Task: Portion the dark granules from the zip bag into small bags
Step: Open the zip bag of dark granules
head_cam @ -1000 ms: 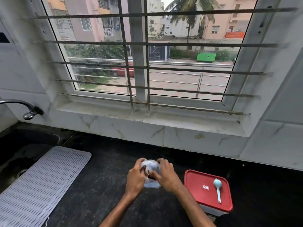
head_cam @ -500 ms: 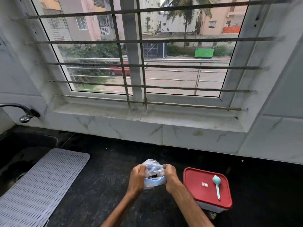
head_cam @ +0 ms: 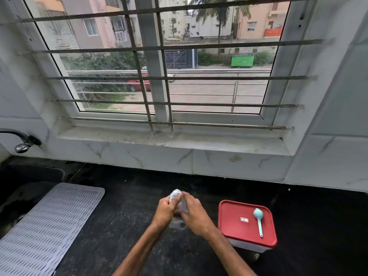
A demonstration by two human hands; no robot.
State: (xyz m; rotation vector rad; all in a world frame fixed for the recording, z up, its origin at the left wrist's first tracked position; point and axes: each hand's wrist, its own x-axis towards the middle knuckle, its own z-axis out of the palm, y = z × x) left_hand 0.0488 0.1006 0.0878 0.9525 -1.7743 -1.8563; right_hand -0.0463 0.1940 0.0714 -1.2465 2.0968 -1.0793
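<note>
Red-lidded container (head_cam: 242,222) carrying a blue spoon (head_cam: 258,219); grey mat (head_cam: 45,226) left

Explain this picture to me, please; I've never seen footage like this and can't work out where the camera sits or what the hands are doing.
There is no machine here. The camera is worn on a person's head and looks forward and down, so you see their own two bare arms reaching in from below. The left hand and right hand are closed together around a small crumpled clear plastic bag; its contents are hard to make out. They work over a black countertop under a barred window. Right of the hands sits a container with a red lid, with a pale blue spoon lying on it. On the left are a grey ridged mat and a tap.
</note>
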